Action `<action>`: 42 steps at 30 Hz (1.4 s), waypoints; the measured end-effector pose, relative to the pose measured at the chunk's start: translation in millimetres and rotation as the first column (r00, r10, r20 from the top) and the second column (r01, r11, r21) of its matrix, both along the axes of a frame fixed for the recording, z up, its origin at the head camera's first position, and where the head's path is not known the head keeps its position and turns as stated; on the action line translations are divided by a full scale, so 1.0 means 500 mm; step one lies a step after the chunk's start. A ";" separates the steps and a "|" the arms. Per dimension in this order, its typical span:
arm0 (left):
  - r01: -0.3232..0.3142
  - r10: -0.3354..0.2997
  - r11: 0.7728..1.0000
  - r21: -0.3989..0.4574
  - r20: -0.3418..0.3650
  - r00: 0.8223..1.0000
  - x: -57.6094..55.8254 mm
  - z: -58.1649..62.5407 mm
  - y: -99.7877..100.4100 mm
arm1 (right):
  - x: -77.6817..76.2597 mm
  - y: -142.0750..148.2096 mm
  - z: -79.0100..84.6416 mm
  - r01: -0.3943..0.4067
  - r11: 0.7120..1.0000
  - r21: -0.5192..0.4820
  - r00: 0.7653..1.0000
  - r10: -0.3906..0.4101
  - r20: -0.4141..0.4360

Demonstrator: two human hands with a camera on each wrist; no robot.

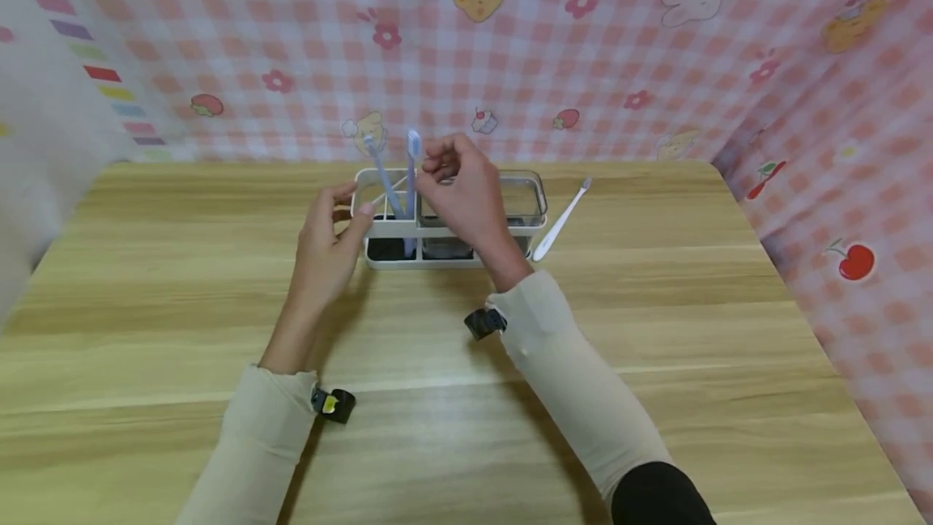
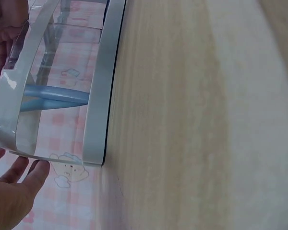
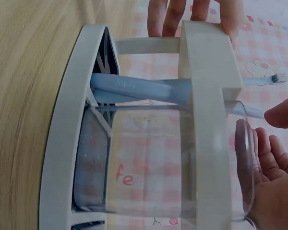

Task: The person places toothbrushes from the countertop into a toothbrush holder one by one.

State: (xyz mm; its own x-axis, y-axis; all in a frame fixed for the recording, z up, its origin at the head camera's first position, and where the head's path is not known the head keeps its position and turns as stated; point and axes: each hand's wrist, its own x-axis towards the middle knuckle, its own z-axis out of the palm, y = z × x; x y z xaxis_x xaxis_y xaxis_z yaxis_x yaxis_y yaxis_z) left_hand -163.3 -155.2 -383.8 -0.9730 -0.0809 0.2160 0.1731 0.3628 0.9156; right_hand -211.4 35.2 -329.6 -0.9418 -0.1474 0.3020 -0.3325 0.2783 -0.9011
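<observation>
My left hand [image 1: 328, 245] grips the left end of a white toothbrush holder [image 1: 394, 228], thumb at the front and fingers behind. Two blue toothbrushes stand in its left compartment; one [image 1: 384, 175] leans left, the other [image 1: 411, 197] is nearly upright. My right hand [image 1: 466, 193] is over the middle of the holder, its thumb [image 3: 281, 114] right at the upper part of one blue toothbrush. Thumb and fingers are apart in the right wrist view. Clear cups sit in the holder; one [image 3: 91, 167] shows behind the front bar.
A white toothbrush [image 1: 560, 223] lies on the wooden table [image 1: 437, 395], just right of the holder. Behind the table hangs a pink checked cloth [image 1: 437, 39] with cartoon prints; more of it hangs at the right side.
</observation>
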 end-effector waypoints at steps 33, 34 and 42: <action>-0.004 0.004 1.000 0.010 -0.009 1.000 0.006 0.009 0.002 | -0.013 0.168 0.056 0.254 0.965 -0.072 0.955 -0.262 -0.138; -0.005 0.005 1.000 0.010 -0.008 1.000 0.006 0.009 0.002 | -0.014 0.172 0.056 0.263 0.962 -0.071 0.953 -0.271 -0.135; -0.006 0.006 1.000 0.013 -0.016 1.000 0.004 0.009 0.002 | -0.027 0.206 0.051 0.357 0.931 -0.075 0.929 -0.362 -0.079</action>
